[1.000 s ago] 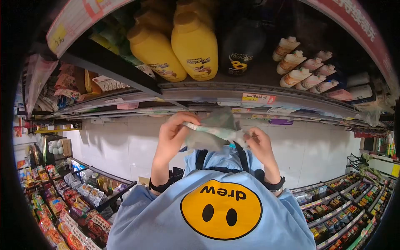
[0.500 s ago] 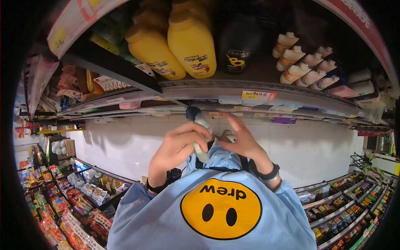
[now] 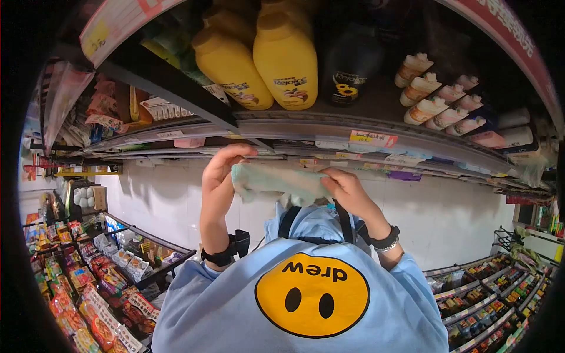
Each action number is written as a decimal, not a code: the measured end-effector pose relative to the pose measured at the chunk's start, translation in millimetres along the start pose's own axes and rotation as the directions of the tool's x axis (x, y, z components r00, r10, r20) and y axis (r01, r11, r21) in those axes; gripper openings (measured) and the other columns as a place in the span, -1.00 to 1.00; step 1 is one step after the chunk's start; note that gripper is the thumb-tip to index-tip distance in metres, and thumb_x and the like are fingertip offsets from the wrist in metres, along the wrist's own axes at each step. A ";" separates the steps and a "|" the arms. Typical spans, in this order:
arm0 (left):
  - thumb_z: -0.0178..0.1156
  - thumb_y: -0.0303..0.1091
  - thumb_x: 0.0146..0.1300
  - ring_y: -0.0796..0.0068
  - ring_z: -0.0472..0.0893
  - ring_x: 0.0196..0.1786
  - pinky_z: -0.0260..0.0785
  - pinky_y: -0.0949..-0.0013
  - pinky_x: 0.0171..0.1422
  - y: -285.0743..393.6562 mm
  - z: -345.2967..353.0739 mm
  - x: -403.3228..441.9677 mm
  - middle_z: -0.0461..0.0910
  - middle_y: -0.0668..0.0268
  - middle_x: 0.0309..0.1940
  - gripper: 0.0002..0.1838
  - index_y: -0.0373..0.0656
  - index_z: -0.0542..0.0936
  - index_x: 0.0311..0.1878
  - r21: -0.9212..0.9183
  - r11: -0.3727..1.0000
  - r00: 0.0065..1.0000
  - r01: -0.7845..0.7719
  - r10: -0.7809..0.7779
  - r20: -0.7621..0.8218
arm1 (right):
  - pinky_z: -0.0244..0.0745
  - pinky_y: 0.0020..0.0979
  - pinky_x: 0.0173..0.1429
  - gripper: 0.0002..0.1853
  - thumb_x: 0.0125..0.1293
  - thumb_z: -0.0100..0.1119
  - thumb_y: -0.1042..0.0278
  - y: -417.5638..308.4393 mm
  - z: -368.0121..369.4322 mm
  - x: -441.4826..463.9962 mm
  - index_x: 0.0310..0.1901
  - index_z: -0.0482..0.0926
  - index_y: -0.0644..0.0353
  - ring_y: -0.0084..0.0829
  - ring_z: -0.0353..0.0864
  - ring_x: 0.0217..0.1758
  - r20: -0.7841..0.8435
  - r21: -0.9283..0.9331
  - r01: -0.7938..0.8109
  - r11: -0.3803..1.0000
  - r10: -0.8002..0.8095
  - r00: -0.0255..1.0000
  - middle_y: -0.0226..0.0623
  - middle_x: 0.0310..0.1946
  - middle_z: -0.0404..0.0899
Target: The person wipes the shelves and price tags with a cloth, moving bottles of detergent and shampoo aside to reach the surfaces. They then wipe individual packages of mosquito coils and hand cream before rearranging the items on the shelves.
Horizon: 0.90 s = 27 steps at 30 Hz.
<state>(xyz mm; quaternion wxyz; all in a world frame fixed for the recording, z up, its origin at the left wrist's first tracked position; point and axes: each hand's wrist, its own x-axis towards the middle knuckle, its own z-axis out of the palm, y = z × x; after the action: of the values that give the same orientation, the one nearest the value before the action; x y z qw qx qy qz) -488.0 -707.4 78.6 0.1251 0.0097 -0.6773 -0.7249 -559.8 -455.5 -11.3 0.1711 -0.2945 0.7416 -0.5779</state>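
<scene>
At twelve o'clock from my blue shirt, a pale green cloth stretches between my hands. My right hand pinches its three o'clock end with thumb and fingers. My left hand curls against its nine o'clock end; whether it grips, I cannot tell. Yellow bottles stand farther off at twelve.

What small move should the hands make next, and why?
Probably ease the left hand and right hand slightly apart: the pale green cloth spans between them with an uneven lower edge, so light tension might straighten it.
</scene>
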 end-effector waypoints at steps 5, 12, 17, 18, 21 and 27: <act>0.05 -0.62 0.16 0.50 0.48 0.03 0.33 0.49 0.08 -18.3 -6.3 10.4 0.50 0.24 0.04 -0.63 -0.29 0.48 0.08 0.131 0.978 0.982 0.161 -0.145 -0.125 | 0.25 -0.59 -0.37 -0.75 0.34 0.10 0.25 -16.1 -20.5 -2.1 -0.24 0.53 0.32 -0.74 0.30 -0.40 0.217 0.229 -0.257 0.939 0.208 0.954 -0.49 -0.49 0.41; 0.09 -0.66 0.08 0.43 0.41 0.17 0.35 0.39 0.12 -26.1 -5.2 -12.6 0.37 0.27 0.20 -0.44 -0.16 0.38 0.22 0.527 0.833 0.974 0.168 -0.222 0.039 | 0.41 -0.59 -0.23 -0.72 0.31 0.13 0.32 -32.2 -50.8 -23.7 -0.08 0.54 0.36 -0.68 0.49 -0.29 0.075 0.614 -0.279 0.738 0.297 0.952 -0.42 -0.32 0.57; 0.22 -0.56 0.04 0.38 0.35 0.24 0.33 0.35 0.18 -34.1 38.1 -27.2 0.30 0.20 0.26 -0.39 -0.17 0.35 0.24 0.243 0.954 0.970 0.177 -0.211 0.124 | 0.46 -0.51 -0.06 -0.71 0.34 0.08 0.40 -56.4 -46.3 -25.6 0.02 0.50 0.38 -0.56 0.55 -0.11 0.096 0.707 -0.232 0.668 0.233 0.968 -0.35 -0.16 0.58; 0.25 -0.47 0.06 0.32 0.41 0.20 0.36 0.34 0.14 -27.0 52.7 -28.1 0.35 0.15 0.21 -0.43 -0.19 0.38 0.21 0.280 0.955 0.960 0.101 -0.167 0.224 | 0.44 -0.48 0.03 -0.69 0.34 0.07 0.42 -61.0 -40.7 -23.6 0.06 0.48 0.39 -0.52 0.54 -0.02 0.165 0.612 -0.254 0.749 0.193 0.967 -0.31 -0.10 0.57; 0.30 -0.36 0.09 0.27 0.53 0.08 0.41 0.33 0.06 -33.6 66.4 -29.6 0.49 0.08 0.07 -0.46 -0.24 0.41 0.16 0.347 0.927 0.927 0.141 -0.247 0.283 | 0.23 -0.38 0.30 -0.42 0.25 0.15 0.51 -63.7 -9.9 -12.3 0.28 0.20 0.35 -0.41 0.32 0.27 0.115 0.650 -0.095 0.754 0.026 0.993 -0.20 0.21 0.30; 0.20 -0.39 0.15 0.36 0.61 -0.06 0.41 0.36 0.05 -25.7 42.8 -18.8 0.62 0.11 -0.12 -0.52 -0.31 0.43 0.15 0.216 0.941 0.947 0.261 -0.293 0.131 | 0.18 -0.22 0.33 -0.26 0.05 0.31 0.38 -73.0 15.0 5.1 0.25 0.19 0.35 -0.04 0.26 0.28 -0.084 -0.053 0.194 0.980 -0.198 0.977 0.02 0.19 0.26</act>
<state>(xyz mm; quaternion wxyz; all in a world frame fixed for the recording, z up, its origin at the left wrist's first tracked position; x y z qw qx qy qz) -481.9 -660.5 53.9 -0.0350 0.0588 -0.7451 -0.6635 -537.4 -481.6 55.1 0.0736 -0.3439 0.7287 -0.5876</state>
